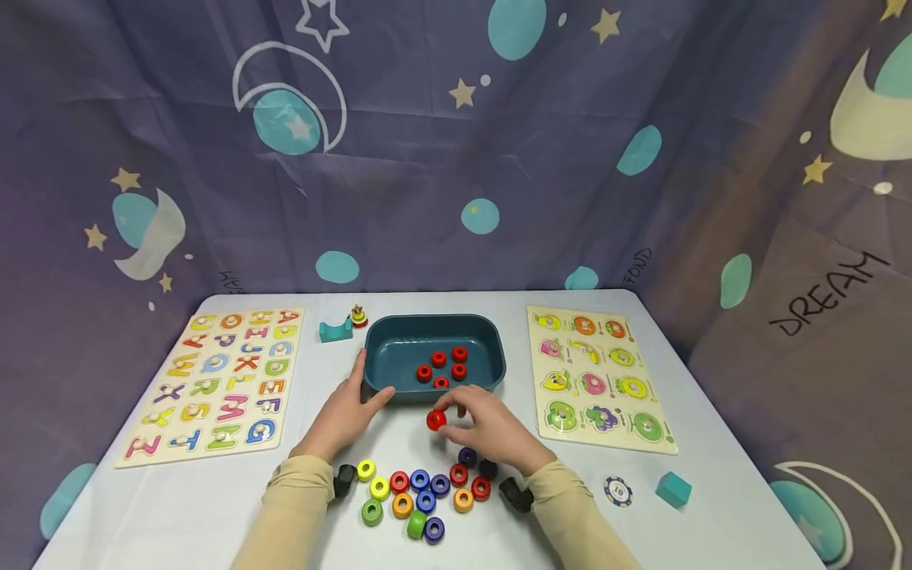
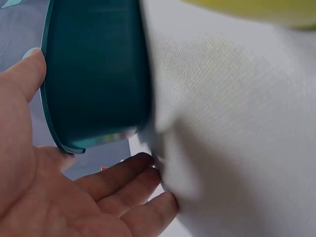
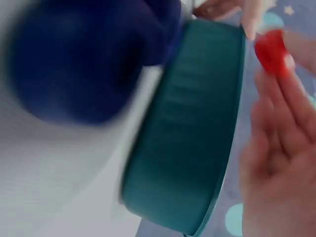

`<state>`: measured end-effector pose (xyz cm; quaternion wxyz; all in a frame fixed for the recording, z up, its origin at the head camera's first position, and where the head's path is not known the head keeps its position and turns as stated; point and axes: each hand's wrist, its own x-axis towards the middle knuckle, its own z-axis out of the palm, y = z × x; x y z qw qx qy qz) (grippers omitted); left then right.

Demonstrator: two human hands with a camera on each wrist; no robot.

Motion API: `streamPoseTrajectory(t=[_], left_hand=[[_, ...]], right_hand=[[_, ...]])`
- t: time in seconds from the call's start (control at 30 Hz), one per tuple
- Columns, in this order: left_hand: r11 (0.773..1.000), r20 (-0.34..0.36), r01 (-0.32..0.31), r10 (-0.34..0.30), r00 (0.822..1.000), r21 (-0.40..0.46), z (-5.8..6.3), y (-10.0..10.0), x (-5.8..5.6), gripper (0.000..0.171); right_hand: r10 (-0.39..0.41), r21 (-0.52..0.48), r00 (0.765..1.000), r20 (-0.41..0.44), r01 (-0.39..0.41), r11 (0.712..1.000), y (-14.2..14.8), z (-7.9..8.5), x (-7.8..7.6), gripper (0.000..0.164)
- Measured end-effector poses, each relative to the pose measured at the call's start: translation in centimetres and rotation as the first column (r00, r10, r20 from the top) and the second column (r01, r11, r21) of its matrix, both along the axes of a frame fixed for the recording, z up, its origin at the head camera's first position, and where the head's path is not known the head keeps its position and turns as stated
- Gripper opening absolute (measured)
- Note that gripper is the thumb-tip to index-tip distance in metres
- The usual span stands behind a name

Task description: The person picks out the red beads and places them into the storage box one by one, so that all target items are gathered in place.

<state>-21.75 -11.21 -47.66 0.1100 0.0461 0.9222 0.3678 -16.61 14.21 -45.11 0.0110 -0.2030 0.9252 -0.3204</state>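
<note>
My right hand pinches a red ring bead between thumb and fingertips, just in front of a dark teal tray. The same red bead shows at the fingertips in the right wrist view, beside the tray's rim. Several red beads lie inside the tray, towards its right half. My left hand rests at the tray's front left corner, its thumb and a finger spread along the rim. In the left wrist view its other fingers extend low beside the tray, near the white tabletop.
Loose ring beads in yellow, green, orange, red, blue and purple lie between the forearms. An alphabet board stands left, a fruit board right. Farther out are a poker chip, a teal block, a teal arch and a small toy.
</note>
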Motion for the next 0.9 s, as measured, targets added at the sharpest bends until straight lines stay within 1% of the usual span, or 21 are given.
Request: streamPoseTrajectory(t=[0.07, 0.13, 0.2, 0.3, 0.43, 0.5, 0.57, 0.73, 0.9], left_hand=[[1.000, -0.004, -0.003, 0.003, 1.000, 0.001, 0.1, -0.1, 0.0, 0.103], [1.000, -0.007, -0.004, 0.004, 1.000, 0.002, 0.1, -0.1, -0.1, 0.103], [1.000, -0.006, -0.005, 0.006, 1.000, 0.007, 0.2, -0.2, 0.0, 0.103], [1.000, -0.003, -0.003, 0.003, 1.000, 0.015, 0.2, -0.1, 0.0, 0.106], [1.000, 0.000, 0.004, -0.004, 1.000, 0.020, 0.2, 0.0, 0.1, 0.106], [1.000, 0.001, 0.006, -0.006, 1.000, 0.013, 0.2, 0.1, 0.1, 0.104], [1.000, -0.001, 0.002, -0.002, 1.000, 0.010, 0.2, 0.1, 0.1, 0.101], [1.000, -0.004, -0.004, 0.004, 1.000, 0.009, 0.2, 0.0, 0.0, 0.094], [1.000, -0.002, 0.003, -0.003, 1.000, 0.009, 0.1, 0.0, -0.1, 0.093]], right_hand=[[-0.103, -0.073, 0.993, -0.053, 0.099, 0.992, 0.1, 0.4, -1.0, 0.025], [-0.207, -0.118, 0.975, -0.083, 0.197, 0.973, 0.1, 0.6, -2.2, 0.026], [-0.285, -0.142, 0.954, -0.097, 0.270, 0.952, 0.1, 0.5, -3.4, 0.026], [-0.355, -0.126, 0.930, -0.097, 0.343, 0.931, 0.3, 0.4, -4.4, 0.026], [-0.429, -0.081, 0.895, -0.122, 0.422, 0.903, 0.9, 0.1, -4.8, 0.028], [-0.455, -0.071, 0.880, -0.137, 0.450, 0.890, 1.3, 0.0, -4.8, 0.029], [-0.463, -0.074, 0.873, -0.151, 0.458, 0.886, 1.7, -0.1, -4.8, 0.030], [-0.449, -0.087, 0.881, -0.151, 0.441, 0.893, 2.3, -0.3, -4.8, 0.028], [-0.453, -0.098, 0.882, -0.130, 0.443, 0.891, 2.6, 0.1, -4.6, 0.023]])
